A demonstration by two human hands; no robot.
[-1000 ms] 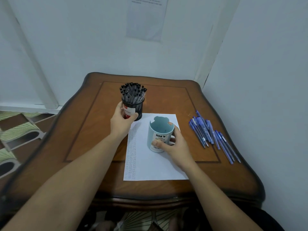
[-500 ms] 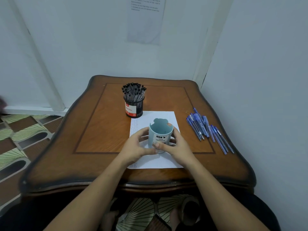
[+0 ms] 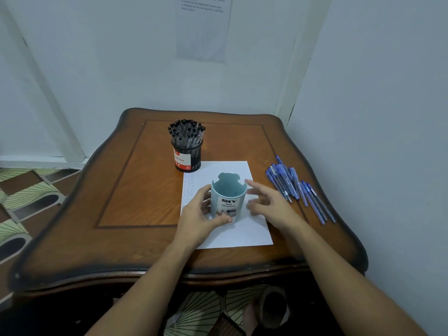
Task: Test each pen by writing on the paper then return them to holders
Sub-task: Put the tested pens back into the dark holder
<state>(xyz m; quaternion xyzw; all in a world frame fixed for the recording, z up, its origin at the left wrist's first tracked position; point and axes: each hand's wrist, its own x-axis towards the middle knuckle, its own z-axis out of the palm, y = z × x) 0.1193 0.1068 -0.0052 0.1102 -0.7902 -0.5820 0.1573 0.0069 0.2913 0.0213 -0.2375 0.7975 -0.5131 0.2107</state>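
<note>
An empty light blue desk organizer cup [image 3: 228, 202] stands on a white sheet of paper [image 3: 242, 229] in the middle of the table. My left hand [image 3: 198, 217] grips the cup's left side, thumb across its lower front. My right hand [image 3: 266, 202] hovers just right of the cup, fingers spread and off it. Behind, a black mesh holder [image 3: 188, 155] is full of black pens [image 3: 185, 132]. Several blue pens [image 3: 295, 187] lie loose on the table to the right. Rows of small writing run down the paper's left edge.
The wooden table [image 3: 135, 185] sits in a corner, with walls close behind and on the right. A printed sheet [image 3: 203, 27] hangs on the back wall. Patterned floor tiles [image 3: 29, 190] show at the left.
My left hand left the black holder and came to the blue cup. My right hand has let go of the cup and drawn slightly right. The view pulled back from the table.
</note>
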